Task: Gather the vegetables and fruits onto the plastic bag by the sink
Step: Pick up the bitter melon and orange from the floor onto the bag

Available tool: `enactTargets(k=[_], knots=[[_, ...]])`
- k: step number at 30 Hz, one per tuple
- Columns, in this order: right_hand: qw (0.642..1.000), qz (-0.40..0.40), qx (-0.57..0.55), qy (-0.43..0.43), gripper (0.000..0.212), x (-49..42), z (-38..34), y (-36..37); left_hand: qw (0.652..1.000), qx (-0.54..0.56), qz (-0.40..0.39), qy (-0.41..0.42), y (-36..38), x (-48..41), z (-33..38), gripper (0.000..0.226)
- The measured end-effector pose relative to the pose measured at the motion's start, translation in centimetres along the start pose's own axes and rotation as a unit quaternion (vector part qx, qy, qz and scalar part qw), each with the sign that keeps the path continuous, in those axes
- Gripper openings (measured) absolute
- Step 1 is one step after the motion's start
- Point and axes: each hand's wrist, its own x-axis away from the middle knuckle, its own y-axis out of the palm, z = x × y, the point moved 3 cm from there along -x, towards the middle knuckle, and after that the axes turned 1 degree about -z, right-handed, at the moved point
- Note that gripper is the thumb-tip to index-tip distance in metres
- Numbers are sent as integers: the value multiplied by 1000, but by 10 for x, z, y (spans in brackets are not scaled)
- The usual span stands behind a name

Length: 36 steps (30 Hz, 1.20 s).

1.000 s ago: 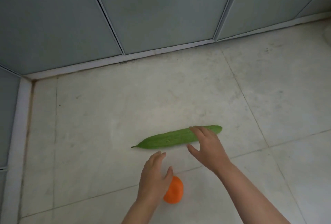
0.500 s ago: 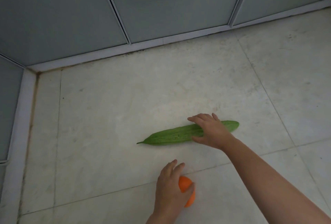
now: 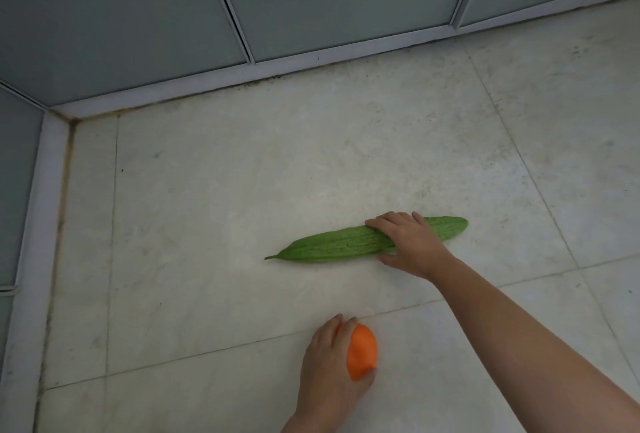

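A long green gourd [image 3: 332, 247] lies on the pale tiled floor, its pointed tip to the left. My right hand [image 3: 410, 242] lies over its right part, fingers curled across the top and thumb against the near side. Nearer to me, my left hand [image 3: 330, 360] grips an orange fruit [image 3: 362, 351], fingers round its far side and thumb under its near end. The plastic bag and the sink are out of view.
Grey cabinet doors [image 3: 311, 0] with a white plinth [image 3: 277, 67] run along the far side, and more cabinet [image 3: 14, 190] stands on the left, forming a corner. Pale floor tiles [image 3: 242, 173] stretch around the two items.
My right hand has come down over the gourd and closed round it. My left hand has closed on the orange fruit. The camera has shifted a little.
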Motion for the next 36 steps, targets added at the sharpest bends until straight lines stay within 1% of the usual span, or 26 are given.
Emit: enactTargets(k=[4, 7, 15, 22, 25, 29, 33, 36], knots=[[1000, 11, 3, -4, 59, 1, 1, 2, 999, 36, 28, 2, 5, 2, -3, 77], [1000, 18, 13, -7, 59, 2, 2, 3, 996, 86, -8, -17, 6, 3, 0, 87], [1000, 20, -3, 0, 58, 4, 2, 4, 992, 124, 12, -25, 5, 2, 3, 82], [1000, 9, -21, 16, 56, 2, 2, -3, 985, 160, 44, -37, 0, -2, 7, 79], [999, 26, -31, 24, 56, 3, 1, -12, 979, 187, 71, -47, -10, -7, 11, 77], [993, 57, -94, 51, 55, 9, -11, -31, 966, 229, 112, -45, -34, -6, 19, 69], [972, 103, -172, 120, 51, 18, -35, -77, 945, 267, 182, -42, -81, 2, 37, 63], [959, 135, -198, 152, 49, 35, -58, -117, 936, 276, 219, -29, -122, 16, 48, 65]])
